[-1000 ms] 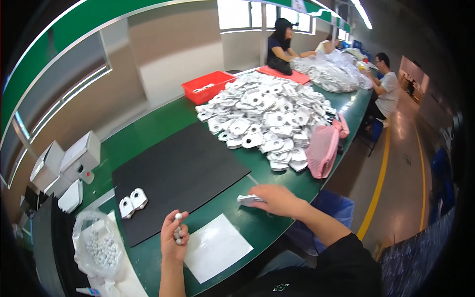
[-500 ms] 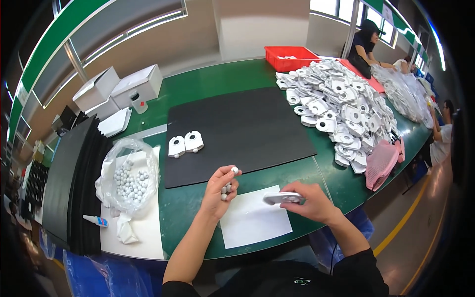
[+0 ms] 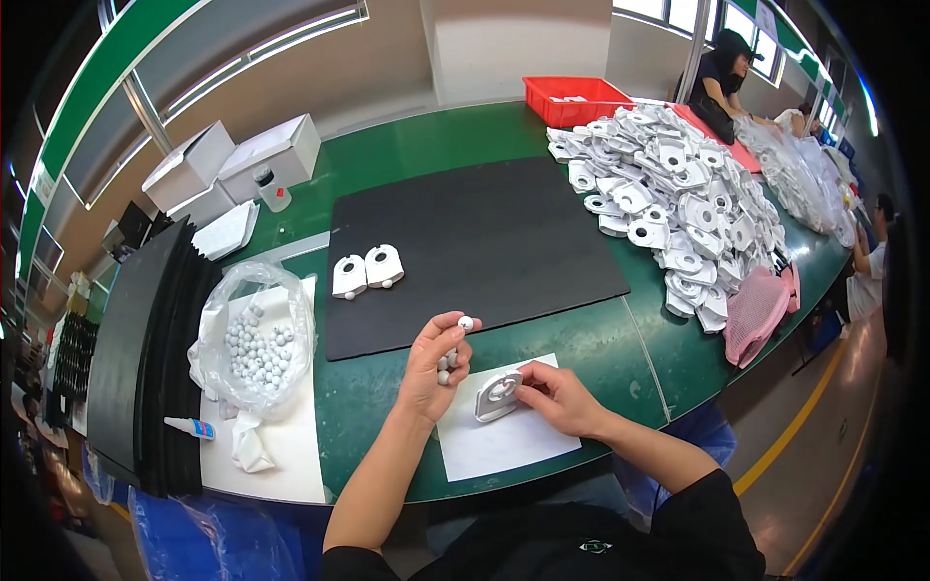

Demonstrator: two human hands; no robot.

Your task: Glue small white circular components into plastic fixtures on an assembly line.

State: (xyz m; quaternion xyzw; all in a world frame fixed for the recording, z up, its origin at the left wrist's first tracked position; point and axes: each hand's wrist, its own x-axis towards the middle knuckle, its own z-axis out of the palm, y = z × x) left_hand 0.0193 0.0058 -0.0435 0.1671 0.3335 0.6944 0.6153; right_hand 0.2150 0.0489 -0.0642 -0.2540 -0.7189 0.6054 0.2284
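My left hand (image 3: 433, 366) is closed on several small white balls; one ball (image 3: 466, 323) is pinched between thumb and finger, the others sit against the palm under the curled fingers. Between the thumb and fingers of my right hand (image 3: 562, 397) is a white plastic part (image 3: 498, 395) with a round opening. That part is tilted up over a white paper sheet (image 3: 513, 445) near the table's front edge. Two similar white parts (image 3: 350, 276) lie side by side on the black mat (image 3: 484, 242), each with a ball at its near edge.
A clear bag of white balls (image 3: 260, 349) and a small glue bottle (image 3: 190, 427) are at the left, beside stacked black sheets (image 3: 145, 358). To the right spreads a big pile of white parts (image 3: 678, 203), with a red bin (image 3: 572, 102) behind it and a pink mesh item (image 3: 759, 310) near it.
My right hand has moved left, closer to my left hand, and turned the white part so its round opening shows. My left hand still holds the balls in nearly the same place.
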